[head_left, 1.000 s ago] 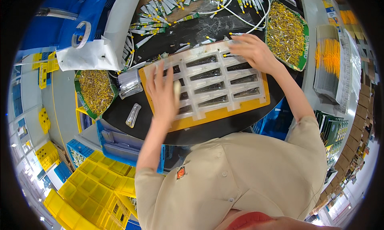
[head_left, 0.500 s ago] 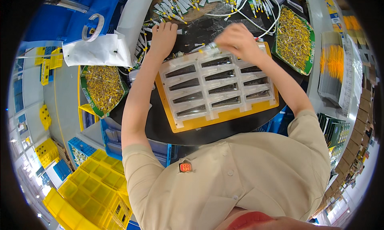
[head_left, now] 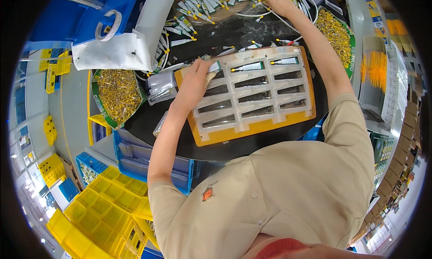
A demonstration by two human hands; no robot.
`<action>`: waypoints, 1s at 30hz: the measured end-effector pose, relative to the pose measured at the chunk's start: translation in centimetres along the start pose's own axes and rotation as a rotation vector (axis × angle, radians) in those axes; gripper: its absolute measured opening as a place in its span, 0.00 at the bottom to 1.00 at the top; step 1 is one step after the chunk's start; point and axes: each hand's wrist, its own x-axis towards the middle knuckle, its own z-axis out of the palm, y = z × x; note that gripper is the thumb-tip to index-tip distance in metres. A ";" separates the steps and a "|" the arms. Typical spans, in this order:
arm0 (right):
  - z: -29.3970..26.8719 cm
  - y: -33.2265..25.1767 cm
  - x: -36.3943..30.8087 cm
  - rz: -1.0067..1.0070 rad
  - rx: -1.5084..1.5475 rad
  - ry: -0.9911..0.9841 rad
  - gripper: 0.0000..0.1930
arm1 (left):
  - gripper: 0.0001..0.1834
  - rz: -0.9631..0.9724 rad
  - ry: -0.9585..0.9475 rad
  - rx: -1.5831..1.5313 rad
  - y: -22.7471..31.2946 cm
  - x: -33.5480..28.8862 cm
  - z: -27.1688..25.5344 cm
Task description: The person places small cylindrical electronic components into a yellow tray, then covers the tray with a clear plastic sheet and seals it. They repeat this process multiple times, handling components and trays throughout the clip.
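Note:
A white plastic tray (head_left: 234,94) with rows of wedge-shaped compartments lies on a yellow board (head_left: 252,134). Two small white-and-green tubes with yellow caps lie in its far row: one tube (head_left: 247,67) in the middle column, another tube (head_left: 284,61) in the right. My left hand (head_left: 196,82) is closed on a tube (head_left: 215,68) at the far-left compartment, hiding part of it. Stretched to the far edge of the table, my right hand (head_left: 278,2) has its fingers curled down among loose tubes (head_left: 204,4); what they grip is hidden.
Green cartons packed with small yellow-capped pieces stand on both sides, the left carton (head_left: 118,97) and the right carton (head_left: 335,36). A white cable (head_left: 252,14) loops across the far table. Clear plastic packs (head_left: 162,86) lie left of the tray, near a blue crate (head_left: 135,153).
My left hand has come from the loose tubes to the tray, now holding a tube. My right hand has left the tray for the far tubes. Tubes now lie in the middle and right far compartments.

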 end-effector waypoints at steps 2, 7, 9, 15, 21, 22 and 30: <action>-0.5 -0.5 0.4 -0.111 -0.050 -0.024 0.09 | 0.16 -0.008 -0.057 0.165 0.0 0.0 0.3; -4.3 -11.1 -3.8 0.140 0.728 0.018 0.13 | 0.16 0.196 0.105 0.335 -0.7 0.2 0.8; -6.0 -16.4 -6.8 0.290 0.948 -0.033 0.13 | 0.15 0.137 0.136 0.392 -1.3 -0.3 0.4; -6.9 -26.7 -9.0 -0.052 0.703 0.043 0.06 | 0.26 -0.106 0.562 0.157 -1.8 -3.7 -1.7; -0.1 -22.7 3.0 -0.031 0.373 0.300 0.05 | 0.24 -0.154 0.565 -0.019 0.9 -6.6 -2.1; 1.4 -21.7 5.4 0.087 0.260 0.254 0.09 | 0.21 -0.114 0.578 -0.027 1.3 -7.0 -2.0; -1.0 -21.6 4.8 0.022 0.682 0.195 0.17 | 0.20 0.124 0.236 -0.092 4.6 -12.1 -0.2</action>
